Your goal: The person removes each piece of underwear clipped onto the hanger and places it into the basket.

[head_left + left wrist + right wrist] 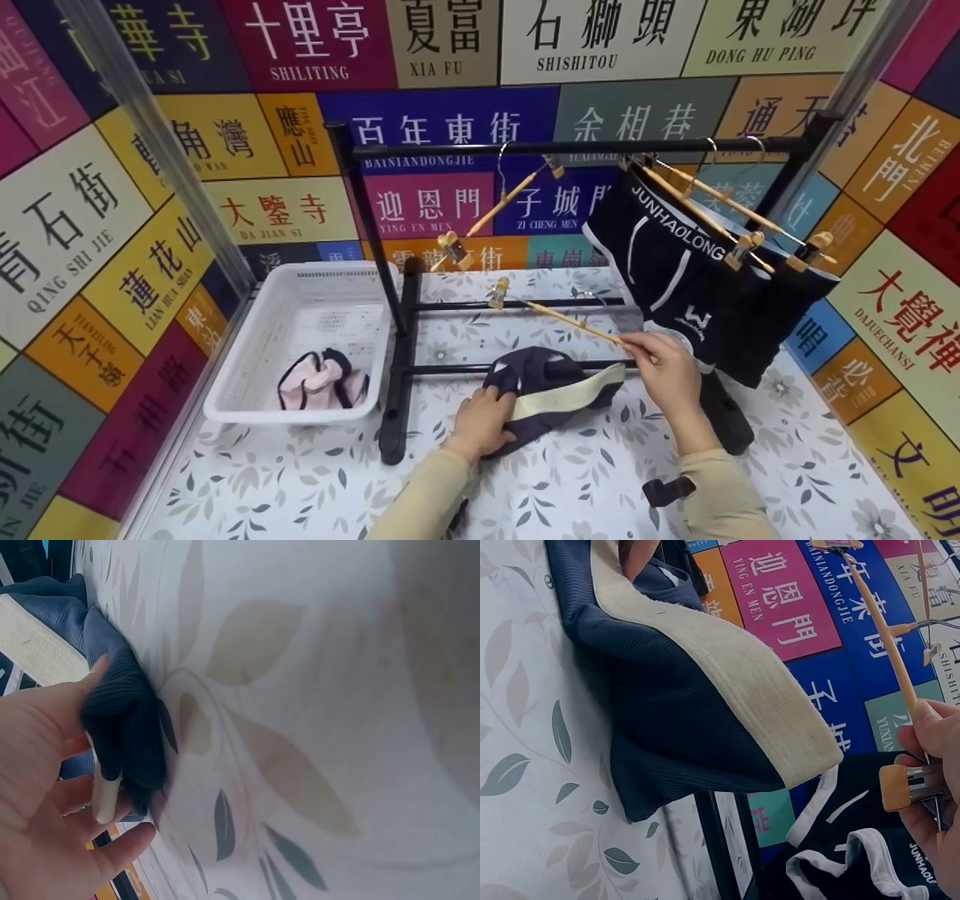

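One navy garment [550, 421], gripped by the nearer left hand [482, 421], is rested on the table [570, 495], cream waistband [568, 398] slanted rightward below one wooden clip hanger [574, 322], pinched at its right end by the right hand [664, 371]

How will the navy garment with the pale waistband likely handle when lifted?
The navy garment probably flops, since its ribbed cloth bunches at the left hand. Its pale waistband may keep some shape, as it runs in a smooth curve.

Head camera: high, facing forward and down; wrist cameras: close, tilted sideways, both catching navy garment [675, 712].
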`<state>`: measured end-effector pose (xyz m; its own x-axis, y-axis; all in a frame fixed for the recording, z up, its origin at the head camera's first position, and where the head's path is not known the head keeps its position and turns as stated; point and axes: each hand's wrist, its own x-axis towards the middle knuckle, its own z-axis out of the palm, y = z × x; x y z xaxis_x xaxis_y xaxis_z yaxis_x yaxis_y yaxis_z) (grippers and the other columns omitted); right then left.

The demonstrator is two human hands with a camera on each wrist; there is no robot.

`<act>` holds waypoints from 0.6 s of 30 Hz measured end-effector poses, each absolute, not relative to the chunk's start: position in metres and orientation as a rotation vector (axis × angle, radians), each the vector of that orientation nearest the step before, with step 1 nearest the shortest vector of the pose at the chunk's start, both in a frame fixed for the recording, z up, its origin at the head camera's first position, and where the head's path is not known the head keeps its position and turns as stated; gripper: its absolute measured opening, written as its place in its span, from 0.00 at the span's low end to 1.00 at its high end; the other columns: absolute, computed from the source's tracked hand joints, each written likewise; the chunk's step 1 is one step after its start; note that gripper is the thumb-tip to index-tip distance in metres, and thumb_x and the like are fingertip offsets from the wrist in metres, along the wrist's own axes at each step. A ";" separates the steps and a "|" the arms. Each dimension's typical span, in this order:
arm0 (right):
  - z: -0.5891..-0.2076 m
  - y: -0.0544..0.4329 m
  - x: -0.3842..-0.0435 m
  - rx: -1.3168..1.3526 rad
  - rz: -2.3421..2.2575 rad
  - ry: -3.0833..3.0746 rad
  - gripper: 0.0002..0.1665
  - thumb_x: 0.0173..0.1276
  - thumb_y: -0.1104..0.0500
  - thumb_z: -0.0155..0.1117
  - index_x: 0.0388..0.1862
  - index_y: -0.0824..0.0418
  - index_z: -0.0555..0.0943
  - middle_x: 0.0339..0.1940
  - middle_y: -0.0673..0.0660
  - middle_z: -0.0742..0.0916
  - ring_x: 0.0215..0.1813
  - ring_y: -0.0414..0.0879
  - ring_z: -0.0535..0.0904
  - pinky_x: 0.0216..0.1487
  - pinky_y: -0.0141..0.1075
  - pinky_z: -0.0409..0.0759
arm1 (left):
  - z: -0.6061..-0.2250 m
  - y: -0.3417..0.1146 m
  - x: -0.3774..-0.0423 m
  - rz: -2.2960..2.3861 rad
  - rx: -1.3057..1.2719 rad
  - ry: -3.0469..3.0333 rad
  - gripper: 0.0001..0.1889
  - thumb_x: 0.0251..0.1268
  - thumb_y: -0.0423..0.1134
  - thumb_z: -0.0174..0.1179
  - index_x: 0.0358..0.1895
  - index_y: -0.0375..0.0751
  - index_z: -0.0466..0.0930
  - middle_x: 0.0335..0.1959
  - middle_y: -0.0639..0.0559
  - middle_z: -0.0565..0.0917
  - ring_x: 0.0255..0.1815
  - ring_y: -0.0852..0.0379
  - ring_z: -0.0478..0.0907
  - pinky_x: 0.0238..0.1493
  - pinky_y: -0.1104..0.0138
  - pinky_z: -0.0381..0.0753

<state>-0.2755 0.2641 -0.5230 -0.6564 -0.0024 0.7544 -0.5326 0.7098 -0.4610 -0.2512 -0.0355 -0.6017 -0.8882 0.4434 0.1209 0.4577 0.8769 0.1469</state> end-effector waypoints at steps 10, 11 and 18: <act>-0.518 0.264 -0.274 0.396 0.865 -2.146 0.11 0.54 0.69 0.76 0.37 0.57 0.90 0.34 0.53 0.89 0.40 0.51 0.82 0.44 0.35 0.73 | -0.601 -0.033 -0.247 -0.247 -0.736 -2.905 0.22 0.48 0.46 0.76 0.43 0.41 0.78 0.37 0.44 0.79 0.39 0.45 0.79 0.34 0.56 0.80; -0.518 0.265 -0.274 0.394 0.864 -2.144 0.12 0.54 0.69 0.76 0.37 0.57 0.90 0.34 0.53 0.89 0.40 0.51 0.83 0.45 0.35 0.73 | -0.601 -0.033 -0.247 -0.260 -0.740 -2.899 0.21 0.48 0.45 0.76 0.41 0.40 0.78 0.36 0.44 0.79 0.38 0.46 0.79 0.33 0.56 0.80; -0.515 0.270 -0.271 0.391 0.851 -2.141 0.13 0.55 0.70 0.76 0.38 0.58 0.90 0.36 0.53 0.89 0.42 0.51 0.83 0.46 0.32 0.72 | -0.601 -0.032 -0.244 -0.333 -0.756 -2.860 0.12 0.45 0.35 0.73 0.29 0.41 0.78 0.27 0.46 0.79 0.30 0.48 0.80 0.33 0.58 0.80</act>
<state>-0.2715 0.2700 -0.5155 -0.6461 0.0029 0.7633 -0.5221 0.7278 -0.4447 -0.2444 -0.0316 -0.6011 -0.8585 0.4663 0.2136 0.5029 0.8470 0.1721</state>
